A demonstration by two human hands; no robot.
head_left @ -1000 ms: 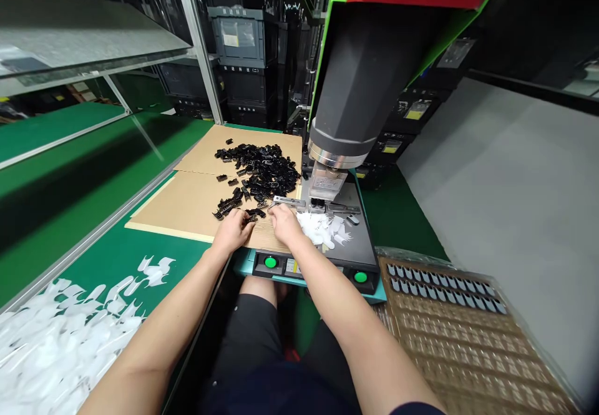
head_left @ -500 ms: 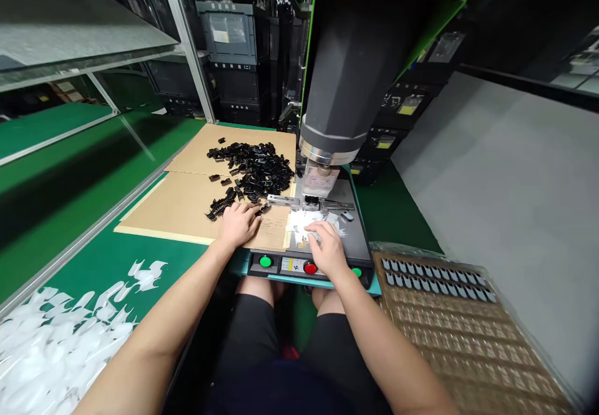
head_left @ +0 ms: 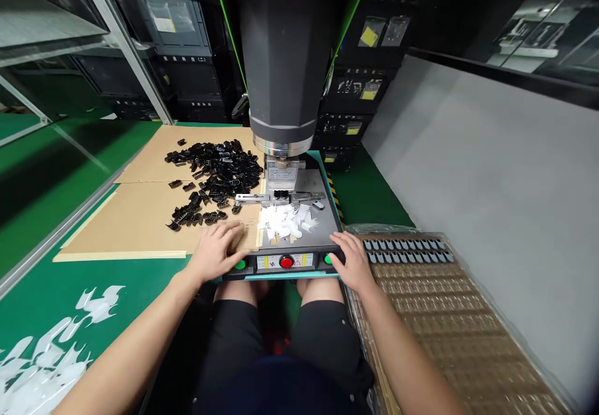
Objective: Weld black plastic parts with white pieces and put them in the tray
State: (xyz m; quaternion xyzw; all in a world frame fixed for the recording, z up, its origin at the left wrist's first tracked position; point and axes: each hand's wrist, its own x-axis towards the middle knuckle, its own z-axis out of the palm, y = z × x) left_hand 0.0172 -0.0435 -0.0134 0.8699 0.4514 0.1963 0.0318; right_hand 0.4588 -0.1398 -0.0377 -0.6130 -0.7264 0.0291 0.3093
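My left hand point(head_left: 216, 251) lies at the front left corner of the machine base, fingers stretched out, its thumb by the left green button point(head_left: 240, 264). At the opposite corner my right hand point(head_left: 352, 259) is spread, its thumb on or just over the right green button point(head_left: 328, 258). Neither hand holds anything. Between them sits a red button point(head_left: 286, 262). Behind it, white film pieces point(head_left: 286, 219) are scattered on the grey base plate point(head_left: 314, 235). A black part point(head_left: 281, 195) sits in the metal fixture point(head_left: 253, 198), below the press head point(head_left: 282, 134).
Loose black clips point(head_left: 224, 168) are heaped on cardboard point(head_left: 135, 221) at left. More white film point(head_left: 51, 356) lies on the green table. A clear-pocketed tray point(head_left: 412, 302) at right holds rows of grey parts point(head_left: 407, 251). Dark crates point(head_left: 191, 81) stand behind; one small grey part point(head_left: 318, 205) lies beside the fixture.
My left hand has come back from the black clips to the left green button. My right hand has left the white film for the right green button. The camera view has turned right.
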